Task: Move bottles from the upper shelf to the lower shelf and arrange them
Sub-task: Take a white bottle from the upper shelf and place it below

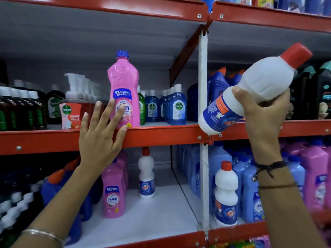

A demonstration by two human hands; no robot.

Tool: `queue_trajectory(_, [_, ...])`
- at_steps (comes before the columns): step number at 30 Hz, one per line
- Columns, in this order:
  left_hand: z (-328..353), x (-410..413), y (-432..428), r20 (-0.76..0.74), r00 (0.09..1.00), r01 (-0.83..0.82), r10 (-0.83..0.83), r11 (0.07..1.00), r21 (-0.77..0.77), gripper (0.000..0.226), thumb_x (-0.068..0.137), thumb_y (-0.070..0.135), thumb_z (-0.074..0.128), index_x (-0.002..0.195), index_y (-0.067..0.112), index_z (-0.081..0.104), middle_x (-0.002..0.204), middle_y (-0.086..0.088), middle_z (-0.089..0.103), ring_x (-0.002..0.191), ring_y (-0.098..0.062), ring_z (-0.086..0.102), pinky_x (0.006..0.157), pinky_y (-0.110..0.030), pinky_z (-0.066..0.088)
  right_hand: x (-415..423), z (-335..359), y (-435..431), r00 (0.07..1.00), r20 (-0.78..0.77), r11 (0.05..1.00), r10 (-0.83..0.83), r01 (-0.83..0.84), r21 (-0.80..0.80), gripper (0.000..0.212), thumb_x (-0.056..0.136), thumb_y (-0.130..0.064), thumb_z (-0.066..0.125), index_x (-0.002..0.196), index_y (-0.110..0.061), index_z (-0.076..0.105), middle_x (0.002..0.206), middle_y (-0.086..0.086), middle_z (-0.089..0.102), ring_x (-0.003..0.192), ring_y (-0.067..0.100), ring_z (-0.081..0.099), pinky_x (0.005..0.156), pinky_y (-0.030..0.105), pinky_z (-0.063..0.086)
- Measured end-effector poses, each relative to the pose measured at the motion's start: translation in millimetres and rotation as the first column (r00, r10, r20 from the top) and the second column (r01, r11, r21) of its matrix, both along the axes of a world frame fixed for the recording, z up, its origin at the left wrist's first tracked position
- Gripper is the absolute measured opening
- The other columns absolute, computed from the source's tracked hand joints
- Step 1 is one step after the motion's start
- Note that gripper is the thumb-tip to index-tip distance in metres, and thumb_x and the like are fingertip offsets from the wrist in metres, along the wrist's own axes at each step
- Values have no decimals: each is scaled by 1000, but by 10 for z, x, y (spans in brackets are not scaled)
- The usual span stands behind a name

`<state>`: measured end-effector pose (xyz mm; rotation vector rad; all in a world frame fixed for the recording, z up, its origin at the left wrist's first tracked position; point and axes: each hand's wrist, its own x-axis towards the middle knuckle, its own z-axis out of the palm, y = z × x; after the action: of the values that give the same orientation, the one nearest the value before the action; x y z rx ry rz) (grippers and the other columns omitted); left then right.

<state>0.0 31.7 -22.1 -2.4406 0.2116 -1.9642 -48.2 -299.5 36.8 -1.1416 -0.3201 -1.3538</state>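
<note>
**White bottle held tilted at upper shelf edge**

Right hand [263, 115] grips white Rin bottle [250, 90] around its middle. Long axis tilted: red cap up-right, base down-left, in front of the red upper shelf rail [161, 135]. Body white, blue label.

Left hand [100, 138] open, fingers spread, fingertips against upright pink Shakti bottle [124, 90], blue cap up, standing at upper shelf front edge.

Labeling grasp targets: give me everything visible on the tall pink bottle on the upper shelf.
The pink bottle looks like glossy plastic, with a blue screw cap, a waisted body and a blue-and-white label reading "2X CLEANING GERM KILL" and "SHAKTI". It stands upright at the shelf's front edge. The open left hand lies against its lower front, fingers on the label, not closed round it.
</note>
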Motion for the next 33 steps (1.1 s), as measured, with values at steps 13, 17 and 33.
queue_trajectory(13, [-54,79,131,65,996,-67,61,993,95,55,98,49,36,149,30,30,158,1,27,147,-25,20,117,-53,17,361,-1614,1246,935,-312,967,172,-220,-127,69,48,-52,78,108,-31,51,99,-22,62,86,-6,62,73,21,52])
queue_trajectory(17, [-62,85,149,97,993,-73,62,991,109,55,98,50,35,149,29,31,157,0,30,146,-26,24,116,-54,19,734,-1961,1585,856,-514,945,46,-203,-255,73,52,-39,87,111,-17,51,103,0,68,86,15,62,68,33,51])
queue_trajectory(33, [-66,111,147,144,987,-85,68,990,113,55,97,50,33,148,28,34,156,0,33,145,-29,25,115,-55,19,1521,-2256,2018,718,-687,881,-107,-251,-400,66,62,-43,81,106,-7,48,108,13,66,94,32,63,66,28,39])
